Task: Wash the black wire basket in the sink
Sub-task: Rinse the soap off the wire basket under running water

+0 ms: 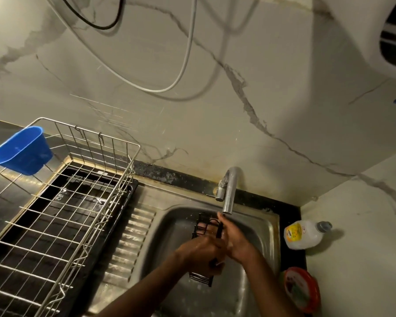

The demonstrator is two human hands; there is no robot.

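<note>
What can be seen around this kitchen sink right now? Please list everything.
black wire basket: one, black, held over the sink under the tap
sink: one, steel, set in the dark counter
tap: one, silver, at the sink's back edge
dish rack: one, silver wire, left of the sink on a black tray
blue cup: one, blue, hung on the rack's far left rim
bottle: one, pale with yellow label, lying right of the sink
round tub: one, orange-rimmed, right of the sink, nearer
cables: several, white and black, on the marbled wall
left hand: one, gripping the basket
right hand: one, on the basket
</note>
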